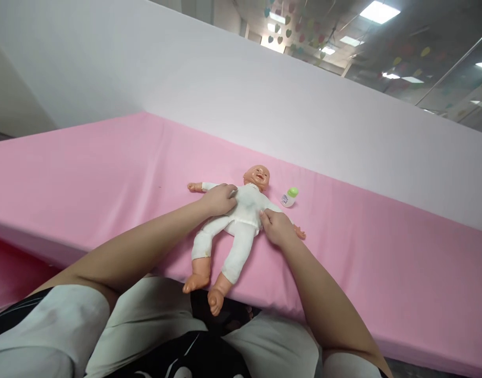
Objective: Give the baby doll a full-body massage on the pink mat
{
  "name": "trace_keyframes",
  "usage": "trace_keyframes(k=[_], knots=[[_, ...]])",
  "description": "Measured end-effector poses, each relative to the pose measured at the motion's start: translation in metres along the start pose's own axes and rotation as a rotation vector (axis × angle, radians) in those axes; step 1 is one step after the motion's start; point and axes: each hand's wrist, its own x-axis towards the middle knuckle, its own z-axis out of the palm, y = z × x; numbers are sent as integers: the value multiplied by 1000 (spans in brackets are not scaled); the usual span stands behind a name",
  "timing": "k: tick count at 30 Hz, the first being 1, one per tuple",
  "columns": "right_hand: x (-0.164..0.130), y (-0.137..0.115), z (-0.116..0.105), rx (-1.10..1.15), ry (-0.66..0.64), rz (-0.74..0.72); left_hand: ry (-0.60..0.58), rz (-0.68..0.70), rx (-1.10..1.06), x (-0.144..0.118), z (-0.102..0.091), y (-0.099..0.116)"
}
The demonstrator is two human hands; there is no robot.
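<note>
You are working at a pink surface that is running across the frame from the left edge toward the lower right, with a pale wall rising behind it in the upper half. Just left of centre, your left hand is lying with fingers curled over the doll's chest, near its shoulder, pressing on the white garment; whether it is actually pinching cloth I cannot tell, since the fingertips are hidden against the fabric. The doll is lying on its back at the middle of the frame, head pointing toward the wall, and its bare feet are hanging past the near edge of the surface, over your lap. That overhang is the main risk as I judge it: if you are tugging the garment toward yourself, the whole doll may slide off the edge. Right of centre, your right hand is resting on the doll's other side, fingers bent and touching the garment at the waist, covering most of the doll's arm. Pulling unevenly with the two hands could twist that arm or bunch the cloth. Further right, near the doll's head, a small bottle with a green cap is lying apart from both hands; a wide sweep of your right elbow could be knocking it so that it rolls away.
</note>
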Motion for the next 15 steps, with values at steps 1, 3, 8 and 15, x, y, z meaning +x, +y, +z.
trace_keyframes(k=[1, 3, 8, 15], knots=[[2, 2, 1, -48, -39, 53, 7, -2, -20, 4, 2, 5], [6, 6, 5, -96, -70, 115, 1, -23, -45, 12, 6, 16], [15, 14, 17, 56, 50, 228, -8, -109, -122, 17, 20, 41], [21, 5, 31, 728, 183, -37, -114, -174, -688, 7, 28, 58]])
